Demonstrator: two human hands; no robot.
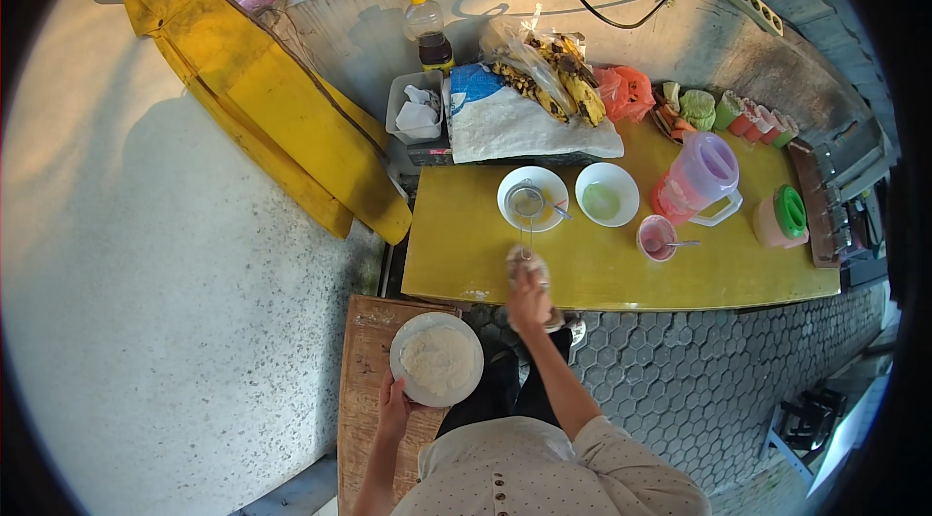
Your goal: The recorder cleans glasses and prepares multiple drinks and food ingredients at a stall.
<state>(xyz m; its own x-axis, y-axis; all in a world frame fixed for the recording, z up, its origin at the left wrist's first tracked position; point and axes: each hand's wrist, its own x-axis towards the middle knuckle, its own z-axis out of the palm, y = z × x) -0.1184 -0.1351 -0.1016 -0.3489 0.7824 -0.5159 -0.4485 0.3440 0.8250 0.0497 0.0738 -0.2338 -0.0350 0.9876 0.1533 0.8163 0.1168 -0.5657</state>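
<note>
White powder, fine like flour, lies heaped in a round, pale bowl (396,353) above the brown wooden bench (364,419) at the person's left. The left hand (393,407) grasps this bowl by its near-left rim; whether the bench also bears its weight cannot be told. The right hand (529,304) reaches forward to the near edge of the yellow table (456,259), its fingers curled around or against something pale, too blurred to name. Just beyond them ends the wire handle of a small mesh strainer (525,201), but whether they grip it cannot be told.

The strainer's mesh sits over a white bowl (507,213) that also holds a blue-handled spoon (560,210). Just to the right stands a second white bowl (629,196) with pale green liquid, then a small pink cup (644,247) with a spoon in it. Near the cup rises a translucent pitcher (687,188) with a lilac lid and red contents; farther right is a green-lidded jar (777,223). Behind the bowls, spotted bananas (573,79), partly in clear plastic, lie on a white sack (529,133).
</note>
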